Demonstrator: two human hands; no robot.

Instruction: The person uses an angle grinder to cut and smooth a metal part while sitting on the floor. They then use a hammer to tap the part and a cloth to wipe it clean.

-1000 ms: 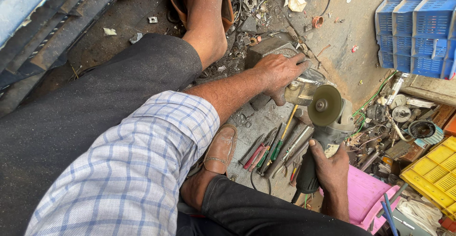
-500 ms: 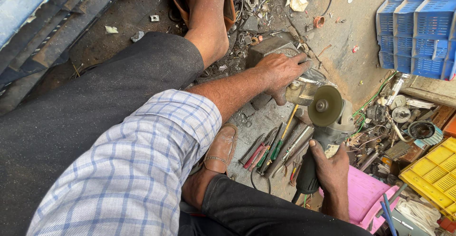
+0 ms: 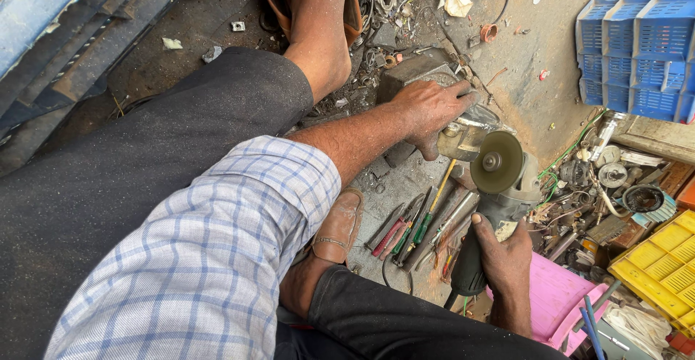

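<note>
The left hand (image 3: 433, 110) has its fingers curled shut over a small grey metal piece (image 3: 463, 137), pressing it onto a metal block (image 3: 413, 77) that lies on the ground beside the bare foot. The right hand (image 3: 503, 251) is clamped around the dark body of an angle grinder (image 3: 492, 208), whose round disc (image 3: 496, 161) sits just against the metal piece, with screwdrivers (image 3: 413, 222) lying on the ground just beside the grinder

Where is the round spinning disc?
The disc sits right of centre on the grinder held by the right hand, just right of the left hand.
</note>
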